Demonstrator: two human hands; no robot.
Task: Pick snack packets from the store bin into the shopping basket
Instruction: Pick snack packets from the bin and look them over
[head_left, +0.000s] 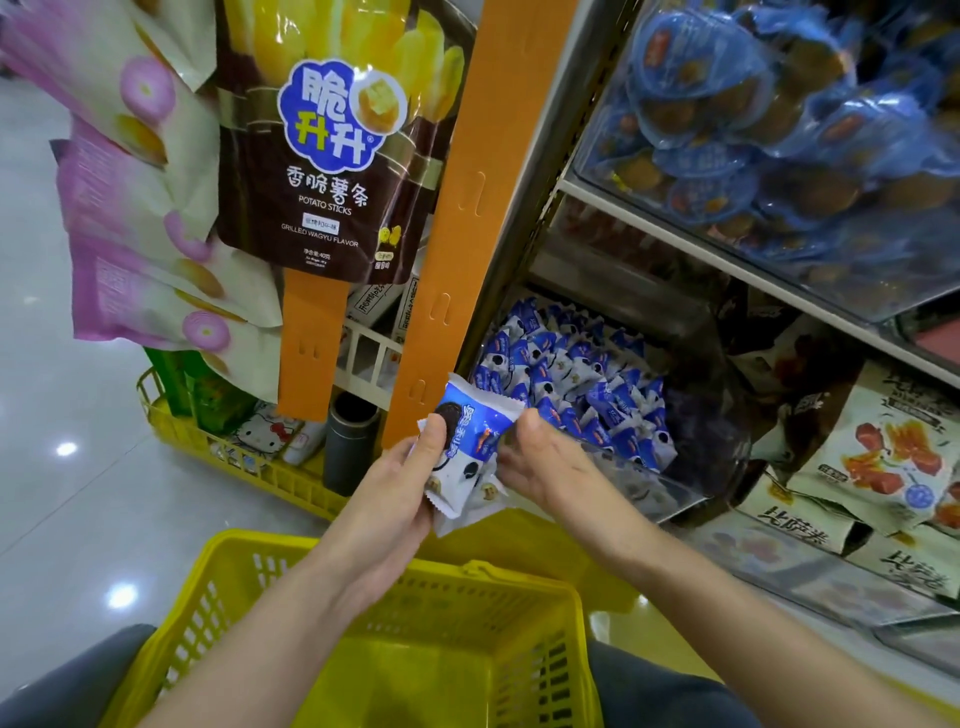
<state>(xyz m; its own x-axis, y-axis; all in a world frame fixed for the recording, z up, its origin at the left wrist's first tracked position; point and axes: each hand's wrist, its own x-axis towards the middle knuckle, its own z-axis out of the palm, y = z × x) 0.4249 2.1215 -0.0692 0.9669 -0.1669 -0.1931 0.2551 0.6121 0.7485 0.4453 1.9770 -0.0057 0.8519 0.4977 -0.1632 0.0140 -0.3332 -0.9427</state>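
A small stack of blue-and-white snack packets (470, 441) is held at the centre of the frame, just above the far rim of the yellow shopping basket (249, 543) that fills the lower middle. The stack is gripped from the left by the left hand (410, 480), its thumb curled over the top packet, and its right edge is pinched under the thumb of the right hand (543, 465), whose fingers are hidden beneath. More such packets are heaped in the clear store bin (670, 493) at centre right.

The head-worn wide camera looks steeply down, close above the basket (493, 618).
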